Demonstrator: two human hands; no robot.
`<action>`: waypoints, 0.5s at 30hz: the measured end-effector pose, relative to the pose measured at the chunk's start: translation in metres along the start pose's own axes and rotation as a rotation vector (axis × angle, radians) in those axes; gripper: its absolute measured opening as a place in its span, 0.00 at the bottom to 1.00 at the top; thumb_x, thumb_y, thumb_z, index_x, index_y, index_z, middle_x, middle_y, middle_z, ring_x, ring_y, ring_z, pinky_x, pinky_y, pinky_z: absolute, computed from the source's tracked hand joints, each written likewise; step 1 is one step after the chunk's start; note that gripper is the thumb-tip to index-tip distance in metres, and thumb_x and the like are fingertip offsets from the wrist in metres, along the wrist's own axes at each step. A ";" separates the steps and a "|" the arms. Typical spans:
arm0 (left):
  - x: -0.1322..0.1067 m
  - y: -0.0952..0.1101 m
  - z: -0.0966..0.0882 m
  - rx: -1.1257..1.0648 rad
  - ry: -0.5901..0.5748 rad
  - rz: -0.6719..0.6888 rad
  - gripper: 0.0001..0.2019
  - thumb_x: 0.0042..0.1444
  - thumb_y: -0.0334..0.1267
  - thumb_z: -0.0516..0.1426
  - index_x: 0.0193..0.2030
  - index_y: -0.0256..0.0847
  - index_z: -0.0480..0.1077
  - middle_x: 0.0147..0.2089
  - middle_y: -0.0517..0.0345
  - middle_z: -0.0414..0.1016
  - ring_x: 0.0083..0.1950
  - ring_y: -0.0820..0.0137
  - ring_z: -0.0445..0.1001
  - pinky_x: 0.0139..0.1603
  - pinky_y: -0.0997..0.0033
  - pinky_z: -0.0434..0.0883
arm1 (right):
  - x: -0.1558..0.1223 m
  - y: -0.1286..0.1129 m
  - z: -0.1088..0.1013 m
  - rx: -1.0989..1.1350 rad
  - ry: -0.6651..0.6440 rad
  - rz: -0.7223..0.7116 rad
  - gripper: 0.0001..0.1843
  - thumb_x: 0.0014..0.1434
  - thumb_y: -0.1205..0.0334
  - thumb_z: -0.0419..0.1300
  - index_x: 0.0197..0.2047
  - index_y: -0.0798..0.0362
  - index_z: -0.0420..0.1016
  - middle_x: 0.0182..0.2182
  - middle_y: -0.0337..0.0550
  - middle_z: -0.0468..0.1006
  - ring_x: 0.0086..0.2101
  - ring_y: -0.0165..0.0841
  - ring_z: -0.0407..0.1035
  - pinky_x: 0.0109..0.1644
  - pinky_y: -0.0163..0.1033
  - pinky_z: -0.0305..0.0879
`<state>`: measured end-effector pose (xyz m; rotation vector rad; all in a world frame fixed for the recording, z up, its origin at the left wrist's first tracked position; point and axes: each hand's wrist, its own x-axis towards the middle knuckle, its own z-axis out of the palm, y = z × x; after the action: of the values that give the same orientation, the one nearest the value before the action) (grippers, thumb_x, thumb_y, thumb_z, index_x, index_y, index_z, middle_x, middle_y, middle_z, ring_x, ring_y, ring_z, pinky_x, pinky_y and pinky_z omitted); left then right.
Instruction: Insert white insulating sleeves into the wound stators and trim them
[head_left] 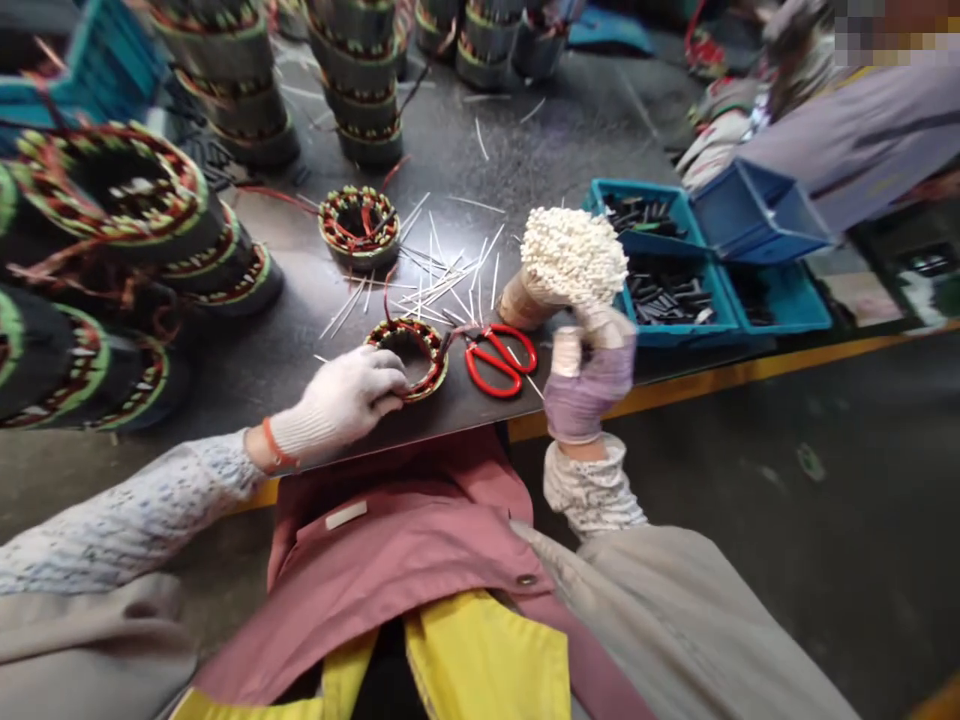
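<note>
My left hand, in a white knit glove, grips the near left edge of a small motor stator with green and red windings. The stator lies at the table's front edge. Red-handled scissors lie just right of it. My right hand, gloved in white and purple, is closed with bent fingers at the near side of a thick bundle of thin white sticks. The bundle stands in a brown cylindrical holder. The right fingertips are partly hidden and slightly blurred, so what they pinch cannot be made out.
Another stator lies farther back, beside scattered white sticks. Stacked stators crowd the left and back. Blue bins with dark pieces stand at the right. A co-worker's sleeve reaches in at the upper right.
</note>
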<state>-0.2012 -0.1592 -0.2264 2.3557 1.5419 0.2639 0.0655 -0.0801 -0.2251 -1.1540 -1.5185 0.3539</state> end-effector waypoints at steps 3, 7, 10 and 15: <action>0.006 0.014 -0.007 0.157 -0.115 -0.054 0.14 0.64 0.39 0.53 0.47 0.44 0.80 0.54 0.50 0.78 0.53 0.55 0.76 0.48 0.58 0.75 | 0.028 0.007 -0.020 -0.349 -0.015 -0.287 0.16 0.62 0.51 0.67 0.50 0.48 0.78 0.58 0.54 0.71 0.64 0.50 0.61 0.71 0.64 0.58; 0.011 0.015 -0.017 0.207 -0.194 -0.035 0.15 0.64 0.40 0.54 0.53 0.43 0.77 0.59 0.49 0.76 0.56 0.55 0.75 0.51 0.59 0.74 | 0.059 0.016 0.001 -0.388 -0.233 -0.291 0.19 0.57 0.49 0.70 0.48 0.49 0.79 0.62 0.49 0.68 0.70 0.56 0.48 0.75 0.74 0.31; 0.011 0.006 -0.016 0.138 -0.182 0.001 0.14 0.63 0.41 0.56 0.52 0.44 0.77 0.60 0.53 0.75 0.56 0.59 0.76 0.53 0.63 0.73 | 0.067 0.019 0.014 -0.255 -0.330 -0.225 0.10 0.63 0.54 0.66 0.44 0.50 0.78 0.57 0.49 0.73 0.71 0.52 0.46 0.75 0.74 0.33; 0.010 0.009 -0.009 0.083 -0.152 -0.057 0.13 0.62 0.41 0.56 0.50 0.45 0.78 0.57 0.56 0.77 0.56 0.60 0.75 0.53 0.65 0.71 | 0.071 -0.002 0.001 -0.065 -0.087 -0.331 0.09 0.65 0.55 0.64 0.41 0.51 0.78 0.43 0.43 0.79 0.56 0.43 0.71 0.69 0.56 0.61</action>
<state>-0.1928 -0.1518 -0.2149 2.3292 1.5725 0.0067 0.0721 -0.0235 -0.1824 -0.9250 -1.7752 0.1323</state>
